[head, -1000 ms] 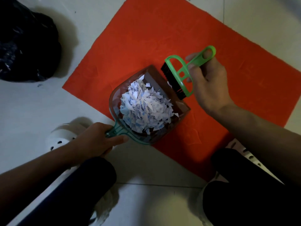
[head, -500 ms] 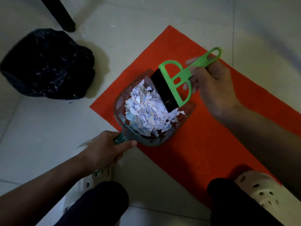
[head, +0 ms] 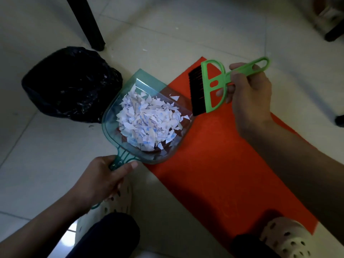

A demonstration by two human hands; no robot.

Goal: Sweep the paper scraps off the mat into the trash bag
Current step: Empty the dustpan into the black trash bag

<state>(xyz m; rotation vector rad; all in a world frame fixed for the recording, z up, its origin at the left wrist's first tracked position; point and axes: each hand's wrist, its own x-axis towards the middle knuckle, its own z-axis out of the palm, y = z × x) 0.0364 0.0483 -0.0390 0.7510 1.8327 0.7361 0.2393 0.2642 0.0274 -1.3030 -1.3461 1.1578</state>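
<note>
Fingers of the left hand (head: 104, 180) are gripping the clear teal plastic dustpan (head: 147, 118) piled with white paper scraps (head: 149, 120), its mouth pointing toward the crumpled black trash bag (head: 72, 84) just beyond; the right hand (head: 249, 95) is gripping the green brush (head: 214, 86).

We see both our forearms bare to the frame edge, with no sleeves, watch or rings in view on the left hand (head: 100, 180) or the right hand (head: 249, 97). Our legs are in dark trousers (head: 111, 237), black or perhaps navy in this dim light. On our feet are pale clogs (head: 286, 237), off-white, moulded, with rows of oval ventilation holes across the uppers.
</note>
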